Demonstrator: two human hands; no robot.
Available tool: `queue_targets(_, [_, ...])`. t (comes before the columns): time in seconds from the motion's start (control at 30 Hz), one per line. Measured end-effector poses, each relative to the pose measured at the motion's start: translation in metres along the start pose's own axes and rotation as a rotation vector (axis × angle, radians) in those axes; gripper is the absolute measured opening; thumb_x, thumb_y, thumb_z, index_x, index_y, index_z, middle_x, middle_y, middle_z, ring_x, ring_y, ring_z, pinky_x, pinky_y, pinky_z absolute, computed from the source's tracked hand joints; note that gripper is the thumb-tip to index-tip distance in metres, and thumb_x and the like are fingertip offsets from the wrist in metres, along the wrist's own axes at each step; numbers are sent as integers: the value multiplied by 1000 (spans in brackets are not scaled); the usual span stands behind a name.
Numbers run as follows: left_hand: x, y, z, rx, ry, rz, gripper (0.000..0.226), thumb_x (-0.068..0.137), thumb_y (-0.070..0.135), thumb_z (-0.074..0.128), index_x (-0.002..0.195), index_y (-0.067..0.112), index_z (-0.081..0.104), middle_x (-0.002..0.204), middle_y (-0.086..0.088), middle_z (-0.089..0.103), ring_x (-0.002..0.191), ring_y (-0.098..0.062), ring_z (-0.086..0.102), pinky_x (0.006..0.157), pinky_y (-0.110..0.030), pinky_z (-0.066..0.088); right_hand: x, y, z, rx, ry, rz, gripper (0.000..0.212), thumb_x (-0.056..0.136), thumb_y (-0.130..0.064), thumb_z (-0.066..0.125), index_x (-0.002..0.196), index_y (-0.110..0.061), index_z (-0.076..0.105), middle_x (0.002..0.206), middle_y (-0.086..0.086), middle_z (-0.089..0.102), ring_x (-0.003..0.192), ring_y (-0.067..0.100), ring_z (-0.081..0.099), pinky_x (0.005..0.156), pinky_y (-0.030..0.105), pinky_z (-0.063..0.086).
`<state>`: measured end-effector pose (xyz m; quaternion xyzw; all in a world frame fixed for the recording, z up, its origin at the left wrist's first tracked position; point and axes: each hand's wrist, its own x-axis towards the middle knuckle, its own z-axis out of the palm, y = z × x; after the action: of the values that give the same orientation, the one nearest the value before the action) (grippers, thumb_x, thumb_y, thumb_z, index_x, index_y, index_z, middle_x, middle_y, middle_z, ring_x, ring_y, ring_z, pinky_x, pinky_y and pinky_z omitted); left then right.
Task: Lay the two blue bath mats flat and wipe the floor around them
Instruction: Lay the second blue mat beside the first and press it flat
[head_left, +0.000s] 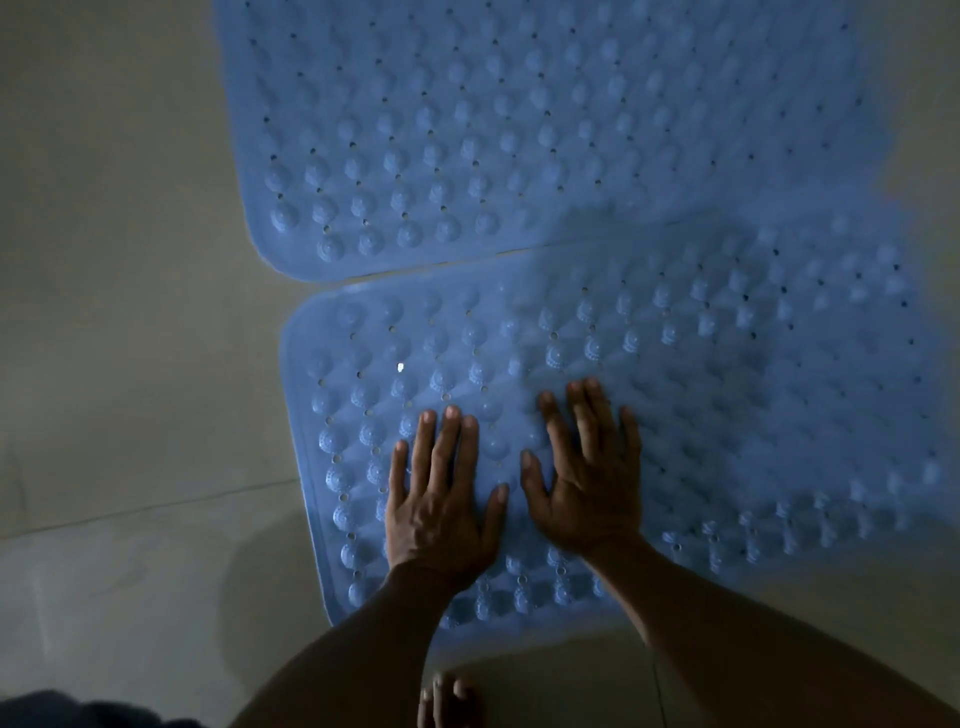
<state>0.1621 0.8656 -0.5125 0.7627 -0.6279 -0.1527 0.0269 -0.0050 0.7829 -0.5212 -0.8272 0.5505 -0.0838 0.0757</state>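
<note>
A pale tiled floor (130, 312) is filling the left side of the frame in dim light, with a thin grout line (156, 503) running across it at middle left. Two blue bath mats are lying on this floor, both covered in rows of rounded bumps and small holes. The far mat (519, 104) is taking up the upper centre and upper right of the frame, and it is lying flat with its rounded corner showing at middle left. The near mat (727, 389) is stretching from the centre toward the right edge, its upper edge meeting the lower edge of the far mat; whether the two are overlapping or only touching is hard to tell. A tiny bright glint (400, 367) is showing on the near mat, left of centre.

The person is leaning over the near mat with both bare forearms coming in from the bottom of the frame. The left hand (441, 499) is pressing palm down on the mat at lower centre, its fingers (448, 441) lying straight and spread wide, holding nothing. The right hand (587, 483) is resting palm down just beside it, its fingers (582, 415) also straight and fanned apart, gripping nothing. The two thumbs are sitting near each other without touching.

Bare toes (449, 701) are peeking in at the bottom centre, on the floor below the mat's near edge. A dark cloth (67, 712) is showing in the lower left corner.
</note>
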Motion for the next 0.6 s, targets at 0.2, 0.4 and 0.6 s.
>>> queue_targets(0.2, [0,3,-2,34,-25,-12,79,99,59,33,162,12,23,170,-10,16,159,-29,6,126,-53,13,2,-4,-5,91,49,39,64,92,-45,55,149,-18,48,159,10,40,152,26,27,120,55,23])
queue_targets(0.4, [10,43,-24,0,2,21,71,99,49,33,160,13,32,166,-19,27,156,-37,15,125,-56,14,0,39,-47,243,157,83,53,94,-31,54,142,-9,55,146,13,55,143,31,45,111,53,39])
queue_targets(0.6, [54,161,-20,-95,-44,278,68,99,46,35,161,19,28,169,-10,23,158,-31,12,126,-54,17,-14,180,-98,-66,114,229,56,96,-36,47,143,-5,54,144,19,56,141,37,46,111,51,39])
